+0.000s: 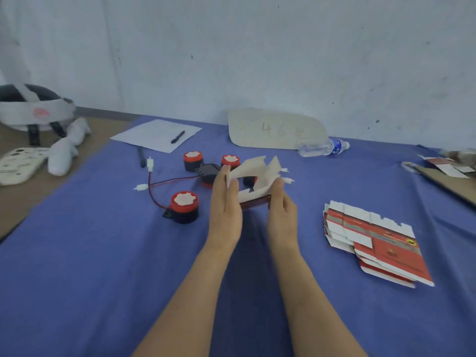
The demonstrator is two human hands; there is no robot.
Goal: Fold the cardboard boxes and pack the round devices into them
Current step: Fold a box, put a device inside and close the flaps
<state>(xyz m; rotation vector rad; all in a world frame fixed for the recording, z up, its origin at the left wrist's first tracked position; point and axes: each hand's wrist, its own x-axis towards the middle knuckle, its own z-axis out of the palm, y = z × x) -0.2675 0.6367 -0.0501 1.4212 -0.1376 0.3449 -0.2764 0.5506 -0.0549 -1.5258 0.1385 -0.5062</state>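
Both my hands hold one half-opened cardboard box above the blue cloth, its pale inside and jagged flaps facing up. My left hand presses its left side and my right hand grips its right side. Several round red-and-black devices lie behind it: one at the front left with red and black wires, one further back, another partly hidden by the box. A stack of flat red-and-white boxes lies to the right.
A paper sheet with a pen, a cardboard piece marked with numbers and a lying water bottle sit at the back. A helmet and white cloth bundles are at the left; cardboard scraps at the right edge.
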